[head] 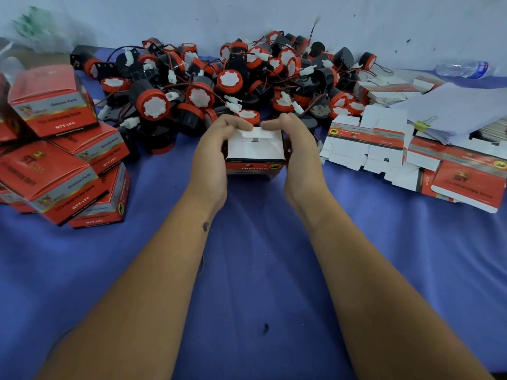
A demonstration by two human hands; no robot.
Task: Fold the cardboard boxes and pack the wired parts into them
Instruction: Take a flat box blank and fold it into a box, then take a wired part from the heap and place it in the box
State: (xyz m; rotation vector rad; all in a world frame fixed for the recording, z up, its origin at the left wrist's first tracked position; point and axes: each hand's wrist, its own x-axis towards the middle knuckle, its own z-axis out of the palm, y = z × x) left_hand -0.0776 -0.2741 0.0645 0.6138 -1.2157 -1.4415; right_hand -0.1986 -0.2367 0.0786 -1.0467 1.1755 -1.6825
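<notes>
I hold a small red and white cardboard box (255,153) between both hands over the blue cloth. My left hand (212,152) grips its left side, fingers curled over the top flap. My right hand (297,152) grips the right side, its fingers on the same white flap. The flaps on its white top face are folded in. A heap of red and black wired parts (219,86) with white connectors lies just beyond the box. What is inside the box is hidden.
Several folded red boxes (63,160) are piled at the left. Flat unfolded box blanks (384,144) lie stacked at the right, with a clipped sheaf of white paper (452,111) and a plastic bottle (463,69) behind. A wall stands behind the heap.
</notes>
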